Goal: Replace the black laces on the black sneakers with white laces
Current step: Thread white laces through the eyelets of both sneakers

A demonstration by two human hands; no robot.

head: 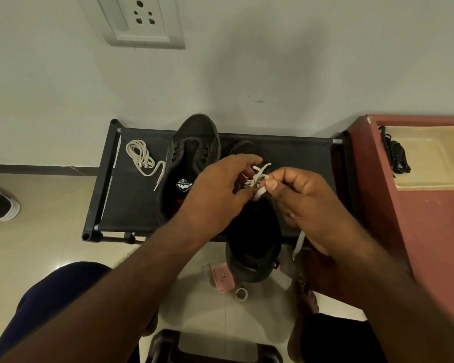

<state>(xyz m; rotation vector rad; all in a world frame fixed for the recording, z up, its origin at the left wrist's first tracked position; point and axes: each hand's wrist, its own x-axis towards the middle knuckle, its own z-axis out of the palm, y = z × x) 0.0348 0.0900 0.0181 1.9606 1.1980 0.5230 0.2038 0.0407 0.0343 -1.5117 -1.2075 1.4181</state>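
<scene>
On the low black rack by the wall, the nearer sneaker is partly done: a white lace already crosses its far eyelets. The left hand curls its fingers onto that lace at the shoe, while the right hand pinches a loop of it between thumb and forefinger, a loose tail hanging near the heel. Its upper eyelets look still to be threaded. Left of it, the other sneaker lies unlaced, with a second white lace coiled beside it. The black laces are out, heaped on a cream tray at the right.
</scene>
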